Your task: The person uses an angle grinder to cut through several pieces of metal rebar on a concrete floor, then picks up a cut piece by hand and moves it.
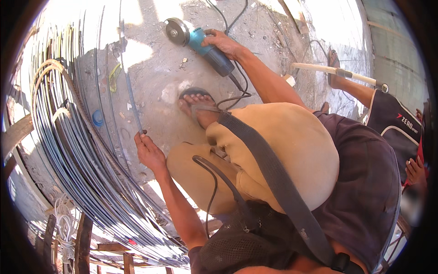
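Note:
My right hand [222,44] grips a teal and black angle grinder [216,60] by its body. The grinder's disc [176,32] points to the far left, apart from the bars. The fingers of my left hand [149,151] are closed around the near end of a thin grey steel rod [131,93], which runs away from me across the floor. Next to my left hand lies a large bundle of steel rods [68,150], with a bent loop of rod [68,77] over it. Between my hands is my sandalled foot [200,107].
A black power cord [238,91] trails from the grinder past my knee. A blue cap [97,117] lies by the rods. White cord [65,223] hangs at the lower left among wooden pieces [83,242]. At the right another person sits near a pale pole [319,68].

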Tool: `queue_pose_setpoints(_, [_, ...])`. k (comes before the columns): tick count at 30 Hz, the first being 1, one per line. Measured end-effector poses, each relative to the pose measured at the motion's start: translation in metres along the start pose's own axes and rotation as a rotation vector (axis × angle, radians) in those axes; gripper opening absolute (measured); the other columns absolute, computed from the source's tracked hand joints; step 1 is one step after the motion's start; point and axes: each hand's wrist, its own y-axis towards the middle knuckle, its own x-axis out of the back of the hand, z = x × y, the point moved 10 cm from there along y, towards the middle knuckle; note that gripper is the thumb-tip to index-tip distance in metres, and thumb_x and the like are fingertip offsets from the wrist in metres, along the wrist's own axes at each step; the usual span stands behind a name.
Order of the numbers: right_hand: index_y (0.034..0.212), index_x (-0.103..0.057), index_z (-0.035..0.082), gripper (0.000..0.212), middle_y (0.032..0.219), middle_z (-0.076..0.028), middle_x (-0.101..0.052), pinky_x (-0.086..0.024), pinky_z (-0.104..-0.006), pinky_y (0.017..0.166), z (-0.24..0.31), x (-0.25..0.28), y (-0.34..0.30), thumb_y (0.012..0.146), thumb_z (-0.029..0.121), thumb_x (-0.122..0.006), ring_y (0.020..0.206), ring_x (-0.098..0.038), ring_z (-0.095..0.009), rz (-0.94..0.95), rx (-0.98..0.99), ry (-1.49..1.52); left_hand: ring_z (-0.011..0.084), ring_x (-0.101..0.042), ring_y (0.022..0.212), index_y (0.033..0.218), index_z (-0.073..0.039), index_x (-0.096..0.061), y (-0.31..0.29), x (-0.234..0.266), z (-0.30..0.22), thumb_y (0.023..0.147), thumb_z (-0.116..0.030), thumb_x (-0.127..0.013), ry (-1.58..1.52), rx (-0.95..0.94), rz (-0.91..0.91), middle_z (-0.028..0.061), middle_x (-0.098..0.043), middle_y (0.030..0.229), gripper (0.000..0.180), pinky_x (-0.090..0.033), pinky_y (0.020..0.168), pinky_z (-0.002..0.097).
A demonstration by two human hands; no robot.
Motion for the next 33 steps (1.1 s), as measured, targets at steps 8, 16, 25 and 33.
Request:
queue_pose_setpoints(8, [0.141, -0.051, -0.007, 0.087, 0.123, -0.024, -0.064, -0.05, -0.0379, 0.095, 0.011, 0.0, 0.007, 0.069, 0.032, -0.078, 0.112, -0.061, -0.029, -0.052, 0.149, -0.156, 0.0015, -0.038, 0.055, 0.11, -0.01, -0.061, 0.009, -0.016, 0.013, 0.107, -0.03, -0.045, -0.51, 0.194, 0.316, -0.0045, -0.049, 0.073, 0.027, -0.027, 0.045, 0.019])
queue_pose_setpoints(16, [0.136, -0.061, -0.003, 0.079, 0.13, -0.024, -0.065, -0.048, -0.0369, 0.102, 0.007, 0.023, -0.007, 0.073, 0.041, -0.077, 0.119, -0.062, -0.033, -0.193, 0.227, -0.38, 0.003, -0.039, 0.051, 0.118, -0.009, -0.064, 0.01, -0.02, 0.014, 0.105, -0.033, -0.051, -0.55, 0.153, 0.326, -0.0037, -0.053, 0.076, 0.03, -0.027, 0.044, 0.0197])
queue_pose_setpoints(25, [0.123, -0.066, 0.009, 0.04, 0.119, -0.013, -0.064, -0.052, -0.0435, 0.092, 0.037, -0.166, -0.132, 0.086, 0.023, -0.069, 0.115, -0.06, -0.032, 0.055, 0.747, -0.9, 0.0029, -0.035, 0.049, 0.103, -0.003, -0.068, 0.014, -0.017, 0.027, 0.103, -0.024, -0.055, -0.552, 0.031, 0.096, -0.005, -0.047, 0.065, 0.025, -0.025, 0.043, 0.0224])
queue_pose_setpoints(33, [0.12, -0.067, 0.011, 0.037, 0.123, -0.014, -0.061, -0.053, -0.0437, 0.093, 0.019, -0.287, -0.076, 0.089, 0.032, -0.071, 0.12, -0.057, -0.031, 0.138, 1.065, -0.961, 0.003, -0.039, 0.051, 0.107, 0.0, -0.069, 0.016, -0.009, 0.021, 0.103, -0.025, -0.057, -0.591, 0.072, 0.142, -0.0029, -0.05, 0.067, 0.029, -0.026, 0.045, 0.0221])
